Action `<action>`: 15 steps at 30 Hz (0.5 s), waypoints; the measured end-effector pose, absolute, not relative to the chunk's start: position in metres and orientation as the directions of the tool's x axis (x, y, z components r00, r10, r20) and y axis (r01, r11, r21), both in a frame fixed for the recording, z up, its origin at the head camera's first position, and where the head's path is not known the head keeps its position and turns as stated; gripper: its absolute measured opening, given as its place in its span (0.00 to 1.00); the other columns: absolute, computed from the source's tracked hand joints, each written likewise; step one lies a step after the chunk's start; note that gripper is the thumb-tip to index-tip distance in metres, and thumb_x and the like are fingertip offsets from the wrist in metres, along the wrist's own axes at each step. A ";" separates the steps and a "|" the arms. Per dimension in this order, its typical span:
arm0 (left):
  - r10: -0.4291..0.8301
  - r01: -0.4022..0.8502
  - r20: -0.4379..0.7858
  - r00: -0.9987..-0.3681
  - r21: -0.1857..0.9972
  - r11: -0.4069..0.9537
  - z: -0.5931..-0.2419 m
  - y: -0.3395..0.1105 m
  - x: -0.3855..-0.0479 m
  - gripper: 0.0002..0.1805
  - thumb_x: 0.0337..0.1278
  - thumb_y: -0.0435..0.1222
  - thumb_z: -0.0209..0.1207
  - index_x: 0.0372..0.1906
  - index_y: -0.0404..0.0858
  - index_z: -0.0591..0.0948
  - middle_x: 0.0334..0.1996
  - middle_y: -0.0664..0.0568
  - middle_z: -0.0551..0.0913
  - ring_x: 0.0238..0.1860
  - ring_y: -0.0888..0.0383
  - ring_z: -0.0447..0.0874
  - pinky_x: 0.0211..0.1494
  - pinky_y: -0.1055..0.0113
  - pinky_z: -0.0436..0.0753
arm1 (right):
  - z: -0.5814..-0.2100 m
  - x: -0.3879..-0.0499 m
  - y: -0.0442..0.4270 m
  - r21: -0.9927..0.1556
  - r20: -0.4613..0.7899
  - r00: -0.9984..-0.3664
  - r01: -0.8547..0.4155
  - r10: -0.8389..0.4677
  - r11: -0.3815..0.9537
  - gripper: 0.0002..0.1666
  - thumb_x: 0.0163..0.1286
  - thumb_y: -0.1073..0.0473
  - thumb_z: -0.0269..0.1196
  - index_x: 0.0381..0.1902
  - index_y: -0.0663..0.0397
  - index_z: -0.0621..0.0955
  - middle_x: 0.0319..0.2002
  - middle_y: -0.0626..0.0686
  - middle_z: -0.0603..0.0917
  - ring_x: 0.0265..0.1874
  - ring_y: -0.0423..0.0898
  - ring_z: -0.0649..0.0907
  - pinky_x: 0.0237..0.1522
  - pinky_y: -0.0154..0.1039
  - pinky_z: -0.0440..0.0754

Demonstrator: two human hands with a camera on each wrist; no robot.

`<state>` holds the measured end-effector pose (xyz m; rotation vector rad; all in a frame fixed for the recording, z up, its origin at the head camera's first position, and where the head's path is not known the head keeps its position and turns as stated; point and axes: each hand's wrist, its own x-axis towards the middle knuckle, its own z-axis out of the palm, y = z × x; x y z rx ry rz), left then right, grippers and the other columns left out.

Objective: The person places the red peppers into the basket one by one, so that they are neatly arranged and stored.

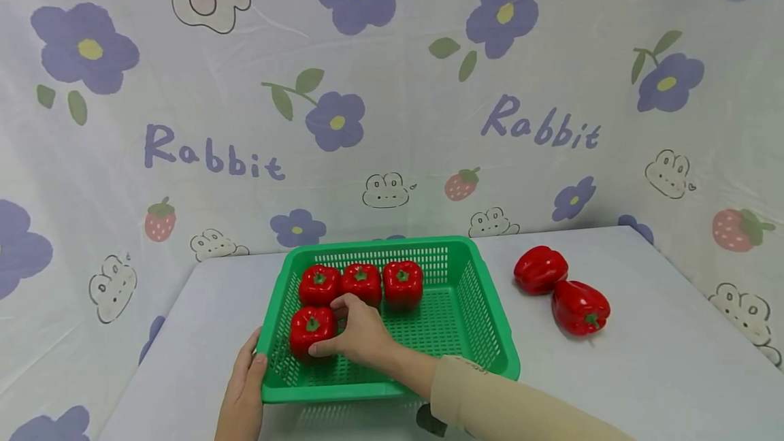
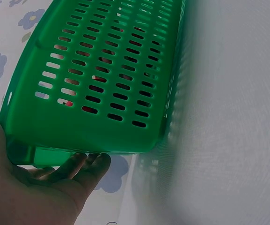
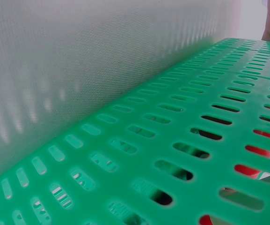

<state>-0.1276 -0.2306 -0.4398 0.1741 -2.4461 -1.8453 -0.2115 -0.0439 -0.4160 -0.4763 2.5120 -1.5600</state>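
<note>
The right hand grips a red pepper between thumb and fingers at the near left inside the green basket. The left hand holds the basket's left rim by the near corner, thumb on the edge. Three more peppers stand stem-up along the basket's far side, left to middle. Right of the basket, two loose peppers touch on the white table.

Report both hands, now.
Left hand: holding the green basket by its left rim.
Right hand: closed on the front red pepper inside it.
</note>
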 end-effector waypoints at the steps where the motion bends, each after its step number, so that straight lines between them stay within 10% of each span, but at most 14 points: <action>1: -0.133 -0.043 -0.007 -0.991 0.961 0.274 -0.440 -0.231 -0.128 0.35 0.79 0.53 0.35 0.79 0.37 0.48 0.74 0.38 0.53 0.70 0.42 0.57 0.65 0.42 0.64 | -0.416 -0.212 -0.044 -0.893 0.043 -0.938 -0.191 -0.344 0.409 0.38 0.50 0.54 0.80 0.55 0.61 0.76 0.45 0.51 0.81 0.48 0.53 0.79 0.41 0.38 0.81; 15: -0.141 -0.061 -0.022 -0.990 0.958 0.279 -0.440 -0.230 -0.128 0.36 0.79 0.53 0.35 0.79 0.37 0.47 0.75 0.38 0.53 0.70 0.42 0.56 0.65 0.42 0.63 | -0.416 -0.212 -0.043 -0.869 0.088 -0.930 -0.247 -0.358 0.428 0.37 0.50 0.53 0.80 0.56 0.60 0.78 0.50 0.50 0.82 0.42 0.47 0.78 0.38 0.35 0.79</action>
